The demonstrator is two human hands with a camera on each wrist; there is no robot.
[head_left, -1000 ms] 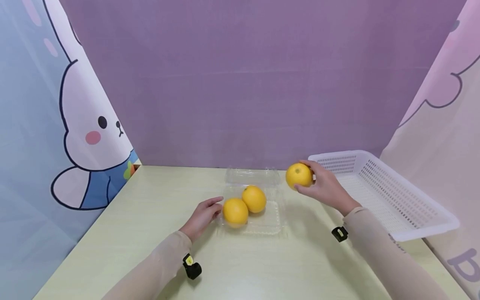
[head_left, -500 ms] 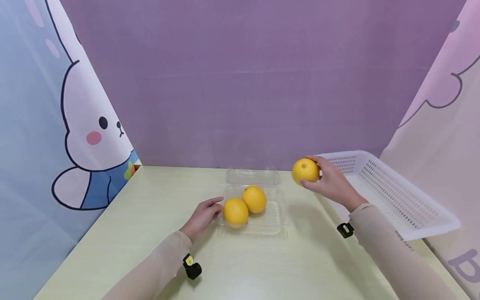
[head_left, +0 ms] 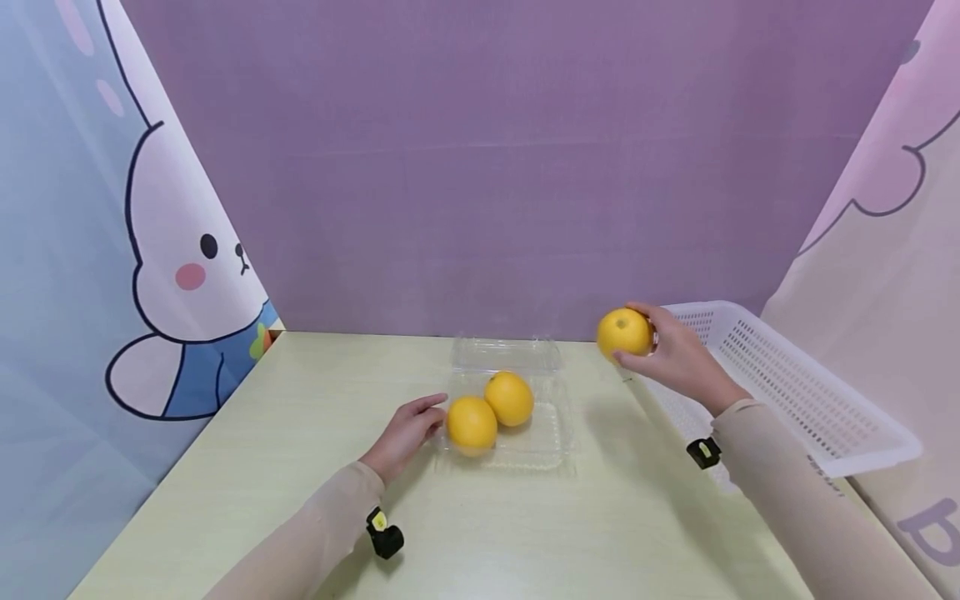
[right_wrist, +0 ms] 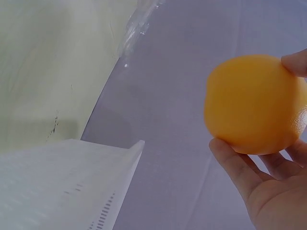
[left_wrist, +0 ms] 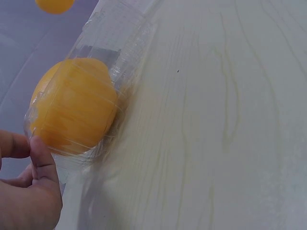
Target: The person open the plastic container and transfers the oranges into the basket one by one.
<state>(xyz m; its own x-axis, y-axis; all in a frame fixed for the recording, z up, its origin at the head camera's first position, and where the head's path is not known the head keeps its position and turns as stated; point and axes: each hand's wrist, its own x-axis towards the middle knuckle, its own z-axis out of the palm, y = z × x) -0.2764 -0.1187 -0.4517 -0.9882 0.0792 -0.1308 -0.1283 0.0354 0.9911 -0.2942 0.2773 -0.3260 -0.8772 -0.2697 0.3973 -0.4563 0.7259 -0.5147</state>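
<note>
My right hand [head_left: 678, 358] grips an orange [head_left: 624, 332] in the air at the near-left corner of the white basket [head_left: 787, 392]; the right wrist view shows the fingers curled round the orange [right_wrist: 254, 103]. A clear plastic clamshell box [head_left: 536, 458] lies with its lid folded back on the table. Inside it two oranges sit touching, one at the front left [head_left: 471, 426] and one behind it [head_left: 509, 398]. My left hand [head_left: 403, 435] is at the box's left side. In the left wrist view, its thumb and finger pinch the box's rim [left_wrist: 33, 127].
The pale wooden table [head_left: 300, 467] reaches back to a purple cloth wall [head_left: 487, 167]. Printed curtains with a rabbit [head_left: 180, 208] hang at the left, and a pink one at the right. The perforated basket stands along the table's right edge.
My right hand has carried its orange rightward and slightly up, closer to the basket. The left hand, the box and its two oranges have stayed where they were.
</note>
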